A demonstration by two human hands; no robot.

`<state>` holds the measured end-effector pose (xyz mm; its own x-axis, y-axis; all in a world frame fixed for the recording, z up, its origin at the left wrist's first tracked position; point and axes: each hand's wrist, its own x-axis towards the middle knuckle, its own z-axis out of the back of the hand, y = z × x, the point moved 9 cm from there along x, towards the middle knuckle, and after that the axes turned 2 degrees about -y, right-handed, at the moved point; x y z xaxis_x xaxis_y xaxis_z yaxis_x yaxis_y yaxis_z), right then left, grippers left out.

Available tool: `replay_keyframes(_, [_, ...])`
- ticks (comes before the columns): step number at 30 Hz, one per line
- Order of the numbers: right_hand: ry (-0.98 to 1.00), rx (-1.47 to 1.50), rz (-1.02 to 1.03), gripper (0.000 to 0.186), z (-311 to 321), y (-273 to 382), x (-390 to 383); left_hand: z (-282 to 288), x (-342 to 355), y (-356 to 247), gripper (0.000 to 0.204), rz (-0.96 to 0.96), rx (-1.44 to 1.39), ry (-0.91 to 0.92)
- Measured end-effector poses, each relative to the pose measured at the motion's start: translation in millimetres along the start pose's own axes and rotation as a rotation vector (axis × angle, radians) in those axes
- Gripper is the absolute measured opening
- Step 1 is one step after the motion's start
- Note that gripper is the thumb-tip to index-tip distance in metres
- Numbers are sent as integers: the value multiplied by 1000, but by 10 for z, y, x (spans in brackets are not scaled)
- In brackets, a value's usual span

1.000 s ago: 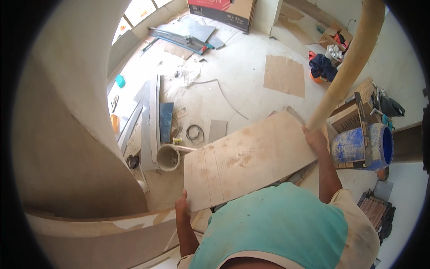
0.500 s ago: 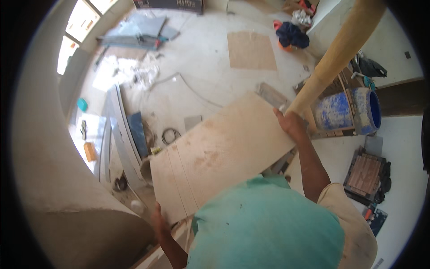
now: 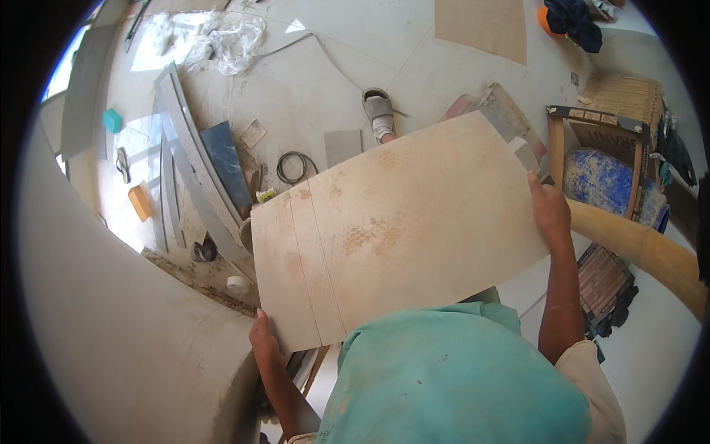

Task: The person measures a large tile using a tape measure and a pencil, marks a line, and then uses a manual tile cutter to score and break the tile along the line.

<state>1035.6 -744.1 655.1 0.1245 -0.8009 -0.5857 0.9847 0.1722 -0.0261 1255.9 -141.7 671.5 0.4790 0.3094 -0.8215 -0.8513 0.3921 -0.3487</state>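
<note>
Both hands carry a large beige tile [image 3: 421, 214], flat side up, in front of my body. Two thin parallel lines cross it near its left end, and brown dusty patches with a honeycomb pattern mark its face. My left hand [image 3: 265, 339] grips the near left corner, thumb on top. At the right end, my right hand [image 3: 551, 211] holds the short edge, its fingers mostly hidden beneath. Beyond the far edge shows a foot in a grey slide sandal [image 3: 379, 107]. My green shirt [image 3: 451, 377] covers the area just below the tile.
A thick tan pole [image 3: 643, 240] runs beside my right arm. Past it stand a wooden frame [image 3: 558, 152] and a blue paint-stained drum [image 3: 603, 177]. Long grey strips [image 3: 196, 163], a coiled black cable [image 3: 296, 169] and plastic sheeting [image 3: 233, 44] lie left. A curved wall [image 3: 126, 325] rises near left.
My view has shifted, and the tile now lies more squarely before me. The foot has come into sight past its far edge. The tan pole appears lower at the right.
</note>
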Motion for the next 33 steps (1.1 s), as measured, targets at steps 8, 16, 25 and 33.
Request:
replay_keyframes(8, [-42,54,-128,68,671,1003,992,-809,644,-1814,48,-20,90,3])
replay_keyframes(16, [-74,97,-115,66,920,2281,1475,-873,1339,-3169,43,-25,105,-10])
replay_keyframes(25, [39,-65,-183,66,759,3697,1532,-504,2438,-4138,44,4,227,6])
replay_keyframes(33, [139,-147,-173,70,585,4249,1822,-257,2617,-4691,47,63,243,-31])
